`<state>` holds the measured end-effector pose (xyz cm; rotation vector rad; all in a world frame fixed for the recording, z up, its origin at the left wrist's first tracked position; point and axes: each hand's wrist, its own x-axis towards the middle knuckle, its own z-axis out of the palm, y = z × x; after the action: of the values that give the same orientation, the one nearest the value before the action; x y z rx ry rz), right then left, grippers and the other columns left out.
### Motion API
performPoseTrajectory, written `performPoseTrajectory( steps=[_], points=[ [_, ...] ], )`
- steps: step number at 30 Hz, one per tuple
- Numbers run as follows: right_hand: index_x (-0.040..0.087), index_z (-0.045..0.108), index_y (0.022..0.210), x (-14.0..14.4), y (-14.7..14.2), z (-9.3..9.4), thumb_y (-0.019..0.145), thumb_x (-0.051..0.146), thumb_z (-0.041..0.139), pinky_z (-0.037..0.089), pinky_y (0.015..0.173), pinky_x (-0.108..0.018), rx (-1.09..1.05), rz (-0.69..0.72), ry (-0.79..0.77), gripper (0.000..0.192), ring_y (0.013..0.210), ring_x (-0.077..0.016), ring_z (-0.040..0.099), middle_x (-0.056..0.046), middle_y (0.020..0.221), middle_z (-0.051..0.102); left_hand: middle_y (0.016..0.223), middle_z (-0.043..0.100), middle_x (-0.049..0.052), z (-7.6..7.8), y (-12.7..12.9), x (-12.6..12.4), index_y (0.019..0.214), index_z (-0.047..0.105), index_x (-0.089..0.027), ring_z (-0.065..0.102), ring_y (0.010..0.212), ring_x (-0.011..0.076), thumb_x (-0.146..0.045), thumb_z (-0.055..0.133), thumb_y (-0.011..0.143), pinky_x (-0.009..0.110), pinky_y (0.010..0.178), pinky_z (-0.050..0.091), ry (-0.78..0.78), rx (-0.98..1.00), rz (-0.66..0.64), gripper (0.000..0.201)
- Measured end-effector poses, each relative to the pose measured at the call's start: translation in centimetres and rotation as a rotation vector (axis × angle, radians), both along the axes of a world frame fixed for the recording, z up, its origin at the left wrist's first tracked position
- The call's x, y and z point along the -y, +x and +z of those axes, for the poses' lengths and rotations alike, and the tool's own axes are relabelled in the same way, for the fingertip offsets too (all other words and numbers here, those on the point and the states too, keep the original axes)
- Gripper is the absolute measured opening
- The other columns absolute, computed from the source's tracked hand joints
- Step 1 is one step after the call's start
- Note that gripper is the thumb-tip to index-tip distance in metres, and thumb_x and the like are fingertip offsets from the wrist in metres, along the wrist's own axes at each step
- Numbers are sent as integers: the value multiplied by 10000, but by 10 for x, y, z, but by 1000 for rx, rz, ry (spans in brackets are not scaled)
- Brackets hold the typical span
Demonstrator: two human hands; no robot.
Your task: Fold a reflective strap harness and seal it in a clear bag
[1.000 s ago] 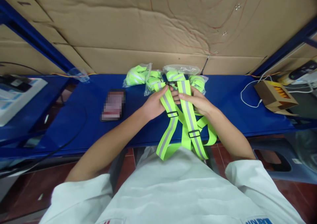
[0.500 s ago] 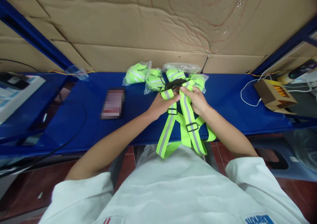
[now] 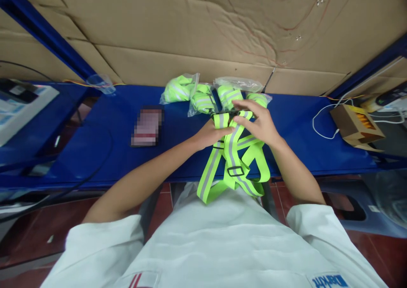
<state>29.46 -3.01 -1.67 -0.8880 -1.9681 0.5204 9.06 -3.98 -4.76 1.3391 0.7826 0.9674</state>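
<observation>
A fluorescent yellow-green reflective harness (image 3: 233, 146) with grey stripes hangs in loops over the table's front edge, against my shirt. One black slide buckle (image 3: 235, 171) shows low on its strap. My left hand (image 3: 211, 133) is closed around the upper straps, thumb lying across them. At the right strap, my right hand (image 3: 260, 120) has its thumb against the webbing and its forefinger stretched out above. Between the hands is a dark plastic part, mostly covered. Just beyond lie clear bags with folded harnesses, including a left bag (image 3: 178, 89) and a middle bag (image 3: 202, 101).
A phone (image 3: 147, 127), its screen blurred, lies left on the blue table (image 3: 178, 152). Behind it stands a clear plastic cup (image 3: 101, 84). To the right are a white cable (image 3: 318, 129) and an open cardboard box (image 3: 352, 124). Cardboard (image 3: 152, 29) backs the table.
My right hand has loosened, its forefinger lifting away from the thumb. The right strap and its slide buckle have swung left, crossing nearer the left strap. My left hand keeps its grip.
</observation>
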Motion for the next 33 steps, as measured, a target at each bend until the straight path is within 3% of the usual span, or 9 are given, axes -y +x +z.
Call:
performPoseTrajectory(
  steps=[3,8,11,13,16,23,27,29,33],
  points=[
    [252,829,1091,3,1,3,969,550,705,597,958,-389,40,-43,67,345,1039,-252,774,-67,1084,828,1121,820,120,6,3,6,1185,746,-147,766,1129,353,-395,914,743,518,1060,571,-133,132,-139,534],
    [221,822,958,5,-5,1,915,618,740,561,788,-319,-68,-84,29,408,843,-203,736,-38,902,800,1114,813,125,10,3,6,1175,738,-145,762,1120,352,-404,978,674,482,1015,597,-130,72,-135,614],
    [180,640,631,6,-5,6,871,659,763,349,543,-259,-141,-111,-77,550,553,-94,458,35,569,516,1264,777,119,6,2,4,1208,737,-164,693,1267,359,-416,967,690,479,1097,550,-20,-40,-88,620],
    [180,442,522,6,-5,8,841,685,775,219,512,-263,-178,-121,-139,684,527,-65,284,58,524,313,1270,776,113,3,2,6,1227,734,-170,690,1268,356,-421,959,701,486,1105,545,-17,-70,-132,625],
    [188,384,527,5,-6,9,783,709,811,203,515,-258,-250,-140,-234,721,547,-63,256,60,542,285,1175,806,116,3,4,11,1186,753,-154,744,1158,331,-432,936,737,479,1055,579,-105,-46,-259,559],
    [194,691,713,2,-9,3,695,620,923,482,578,-256,-542,-42,-618,486,613,-117,580,11,691,670,1086,824,142,8,6,15,1108,755,-126,792,996,317,-436,960,696,466,953,632,-252,52,-310,556],
    [214,749,958,0,-4,1,718,628,909,568,621,-306,-472,61,-833,505,688,-172,668,-17,818,739,1119,817,124,7,3,12,1124,742,-147,764,1110,319,-485,916,751,451,1025,599,45,-38,-225,533],
    [236,738,1042,0,-1,0,770,609,882,598,718,-327,-378,15,-659,484,783,-185,699,-18,905,752,1126,811,126,5,0,10,1111,735,-143,754,1133,319,-504,875,800,449,1037,589,158,-70,-234,496],
    [248,763,1140,8,3,6,997,565,656,550,1060,-426,-22,-35,-51,363,1167,-250,704,-78,1189,767,1101,804,125,0,-4,4,1170,705,-137,759,1074,318,-534,871,794,457,984,596,150,-106,-217,571]
  ],
)
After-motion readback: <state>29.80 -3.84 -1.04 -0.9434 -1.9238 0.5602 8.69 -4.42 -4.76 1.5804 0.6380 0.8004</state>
